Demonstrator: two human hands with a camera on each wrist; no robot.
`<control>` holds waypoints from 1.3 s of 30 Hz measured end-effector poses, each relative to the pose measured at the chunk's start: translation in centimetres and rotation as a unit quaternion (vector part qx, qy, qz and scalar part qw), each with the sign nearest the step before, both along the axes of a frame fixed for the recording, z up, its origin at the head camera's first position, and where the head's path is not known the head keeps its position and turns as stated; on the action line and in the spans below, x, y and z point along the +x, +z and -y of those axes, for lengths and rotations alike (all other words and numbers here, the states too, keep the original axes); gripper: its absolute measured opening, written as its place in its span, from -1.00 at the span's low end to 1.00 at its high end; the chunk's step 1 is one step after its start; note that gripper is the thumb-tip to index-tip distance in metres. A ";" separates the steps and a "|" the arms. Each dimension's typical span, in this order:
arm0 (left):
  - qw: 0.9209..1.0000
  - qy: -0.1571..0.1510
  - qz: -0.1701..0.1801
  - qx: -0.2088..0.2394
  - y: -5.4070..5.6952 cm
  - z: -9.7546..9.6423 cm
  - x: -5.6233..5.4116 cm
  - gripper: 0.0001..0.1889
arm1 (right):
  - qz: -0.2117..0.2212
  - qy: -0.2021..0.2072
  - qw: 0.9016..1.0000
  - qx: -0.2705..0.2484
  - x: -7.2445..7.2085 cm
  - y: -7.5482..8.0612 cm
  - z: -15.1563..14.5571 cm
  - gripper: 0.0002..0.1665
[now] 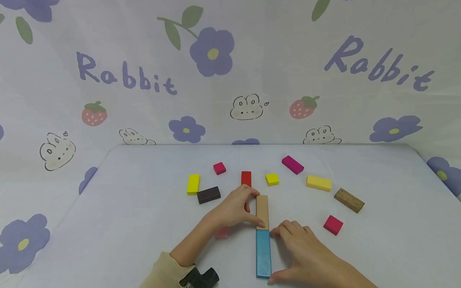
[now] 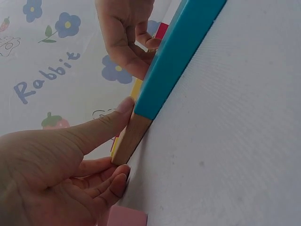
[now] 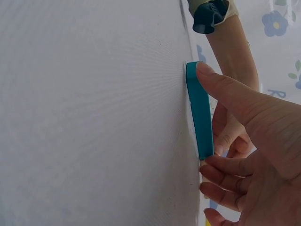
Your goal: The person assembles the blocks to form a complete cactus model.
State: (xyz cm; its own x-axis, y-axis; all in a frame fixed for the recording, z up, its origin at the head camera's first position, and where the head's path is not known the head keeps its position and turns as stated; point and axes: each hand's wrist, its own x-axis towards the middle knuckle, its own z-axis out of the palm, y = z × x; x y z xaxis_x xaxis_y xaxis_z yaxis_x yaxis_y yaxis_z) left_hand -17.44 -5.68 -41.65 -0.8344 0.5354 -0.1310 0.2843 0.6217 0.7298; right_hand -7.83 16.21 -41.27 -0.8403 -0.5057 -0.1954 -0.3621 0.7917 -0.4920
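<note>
A tan wooden block (image 1: 262, 209) and a longer blue block (image 1: 263, 254) lie end to end in one line on the white table. My left hand (image 1: 235, 208) grips the tan block lengthwise, thumb by its near end and a fingertip at its far end. From the right, my right hand (image 1: 307, 250) holds the blue block, its thumb at the near corner and forefinger close to the joint. In the left wrist view the ends of the tan block (image 2: 131, 139) and the blue block (image 2: 176, 61) meet. The right wrist view shows the right thumb on the blue block's (image 3: 199, 110) end.
Beyond the hands lie a red block (image 1: 246, 178), yellow blocks (image 1: 193, 184), a dark block (image 1: 209, 195) and a magenta block (image 1: 293, 165). A brown wood-grain block (image 1: 349, 200) and a red square block (image 1: 333, 225) are on the right. A pink block (image 1: 221, 233) sits under the left forearm.
</note>
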 end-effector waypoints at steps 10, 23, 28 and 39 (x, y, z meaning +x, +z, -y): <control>1.000 -0.002 0.002 0.005 0.2 0.0 -0.1 -0.22 | 0.000 -0.004 1.000 0.001 0.0 0.2 0.0 0.19; 0.999 0.016 -0.020 -0.020 0.8 0.1 1.3 -0.14 | -0.056 -0.004 0.998 -0.013 -0.3 1.4 -1.1 0.10; 0.997 0.002 -0.046 -0.070 1.2 1.3 1.9 -0.17 | -0.078 -0.014 0.997 -0.018 -0.5 1.8 -1.7 0.05; 0.999 -0.035 -0.023 -0.030 0.5 6.1 2.5 -0.22 | -0.028 -0.053 0.996 -0.060 -1.3 2.3 -3.2 -0.09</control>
State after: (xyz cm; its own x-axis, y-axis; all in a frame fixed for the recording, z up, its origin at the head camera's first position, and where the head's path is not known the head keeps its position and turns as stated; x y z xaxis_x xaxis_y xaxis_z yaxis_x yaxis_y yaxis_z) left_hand -14.90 -11.77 -41.18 -0.8011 0.5851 -0.1263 0.3612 0.6407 0.6775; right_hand -9.13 19.37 -38.99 -0.8977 -0.4311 -0.0910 -0.3093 0.7638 -0.5665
